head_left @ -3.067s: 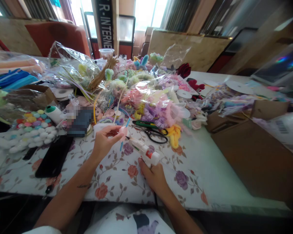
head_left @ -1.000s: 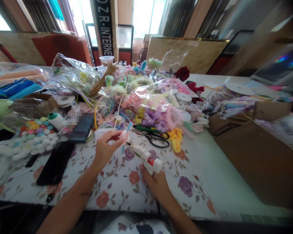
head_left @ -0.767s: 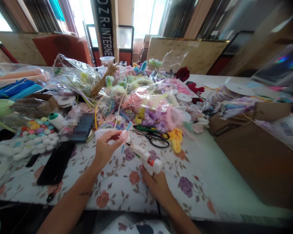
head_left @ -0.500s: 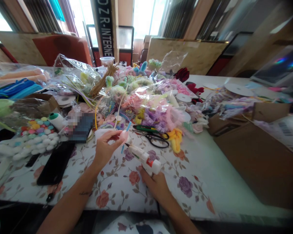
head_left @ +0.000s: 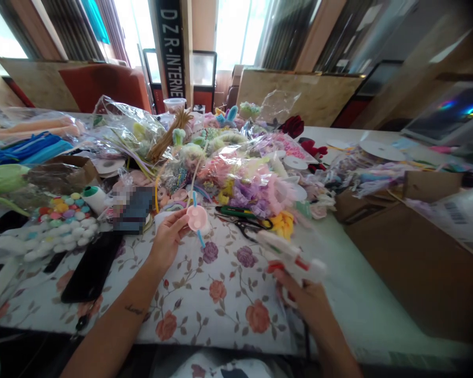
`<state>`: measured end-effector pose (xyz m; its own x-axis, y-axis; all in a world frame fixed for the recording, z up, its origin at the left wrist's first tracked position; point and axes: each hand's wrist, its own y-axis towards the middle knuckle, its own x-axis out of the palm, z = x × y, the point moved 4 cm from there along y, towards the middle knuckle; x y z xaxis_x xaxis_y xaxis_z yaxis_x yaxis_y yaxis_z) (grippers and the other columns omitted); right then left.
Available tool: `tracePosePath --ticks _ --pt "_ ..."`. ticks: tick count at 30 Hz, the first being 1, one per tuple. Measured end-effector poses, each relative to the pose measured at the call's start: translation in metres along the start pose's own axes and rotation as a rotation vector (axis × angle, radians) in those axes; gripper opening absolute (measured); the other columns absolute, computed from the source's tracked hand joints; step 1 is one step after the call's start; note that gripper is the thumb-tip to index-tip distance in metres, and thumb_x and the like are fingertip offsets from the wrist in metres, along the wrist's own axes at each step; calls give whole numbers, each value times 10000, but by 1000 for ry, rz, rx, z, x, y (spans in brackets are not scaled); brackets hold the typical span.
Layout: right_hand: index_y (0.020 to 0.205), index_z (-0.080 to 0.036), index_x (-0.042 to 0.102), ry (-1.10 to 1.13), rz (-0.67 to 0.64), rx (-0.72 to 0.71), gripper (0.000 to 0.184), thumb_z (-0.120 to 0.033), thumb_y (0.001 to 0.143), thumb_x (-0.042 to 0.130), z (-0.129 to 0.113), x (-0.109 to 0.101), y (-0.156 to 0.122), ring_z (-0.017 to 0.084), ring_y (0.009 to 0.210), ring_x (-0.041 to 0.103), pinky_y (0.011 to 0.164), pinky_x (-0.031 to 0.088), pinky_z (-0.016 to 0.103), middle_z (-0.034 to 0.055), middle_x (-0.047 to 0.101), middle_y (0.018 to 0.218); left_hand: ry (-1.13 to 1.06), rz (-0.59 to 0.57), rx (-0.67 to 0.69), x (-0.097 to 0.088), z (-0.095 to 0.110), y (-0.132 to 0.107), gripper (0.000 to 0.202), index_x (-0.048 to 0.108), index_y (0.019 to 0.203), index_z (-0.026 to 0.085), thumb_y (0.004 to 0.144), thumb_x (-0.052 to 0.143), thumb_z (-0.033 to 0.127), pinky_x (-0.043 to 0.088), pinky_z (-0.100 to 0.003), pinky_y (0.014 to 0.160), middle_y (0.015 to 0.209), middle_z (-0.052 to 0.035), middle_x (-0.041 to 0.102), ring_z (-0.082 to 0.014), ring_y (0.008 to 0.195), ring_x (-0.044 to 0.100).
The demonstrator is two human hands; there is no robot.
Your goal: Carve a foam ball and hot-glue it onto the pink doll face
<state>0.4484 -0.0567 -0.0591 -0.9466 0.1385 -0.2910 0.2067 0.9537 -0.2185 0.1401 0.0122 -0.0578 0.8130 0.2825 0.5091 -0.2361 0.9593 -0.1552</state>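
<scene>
My left hand point(head_left: 168, 236) pinches a small round pink craft piece point(head_left: 197, 218) with a blue stick through it, held just above the floral tablecloth point(head_left: 220, 283). My right hand point(head_left: 305, 299) grips a white glue gun point(head_left: 291, 257), its nozzle pointing up and left, now well to the right of the pink piece. Black-handled scissors point(head_left: 240, 223) lie on the cloth between the two hands, beside a green-handled tool point(head_left: 236, 211).
A heap of bagged craft flowers and pipe cleaners point(head_left: 236, 163) fills the table's middle. A bag of coloured pom-poms point(head_left: 59, 220), a black phone point(head_left: 90, 265) and a glue bottle point(head_left: 94, 197) lie at left. Cardboard boxes point(head_left: 410, 247) stand at right.
My right hand has pulled the glue gun away to the right, off the pink piece. My left hand has turned the pink piece so its face shows.
</scene>
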Motion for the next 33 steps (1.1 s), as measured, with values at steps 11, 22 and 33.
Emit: tracePosePath --ticks 11,22,33 --pt "603 -199 602 -512 465 -35 308 -496 670 560 21 -175 61 224 558 610 611 475 334 43 612 527 -48 -56 -292 4 -19 -4 215 708 920 167 725 697 78 578 -165 608 916 -30 730 -110 706 673" --pt "743 -176 629 -570 426 -96 378 -532 685 516 36 -171 85 263 787 647 705 482 332 107 685 728 39 -90 -344 3 -37 -8 217 711 944 186 772 652 67 591 -180 638 954 -46 724 -122 743 684" --pt "958 -203 684 -302 91 -352 357 -502 772 626 -16 -63 22 244 805 682 776 526 383 84 722 923 -19 -246 -436 37 -49 -28 228 690 959 126 737 743 140 567 -170 600 811 -47 713 -96 631 659"
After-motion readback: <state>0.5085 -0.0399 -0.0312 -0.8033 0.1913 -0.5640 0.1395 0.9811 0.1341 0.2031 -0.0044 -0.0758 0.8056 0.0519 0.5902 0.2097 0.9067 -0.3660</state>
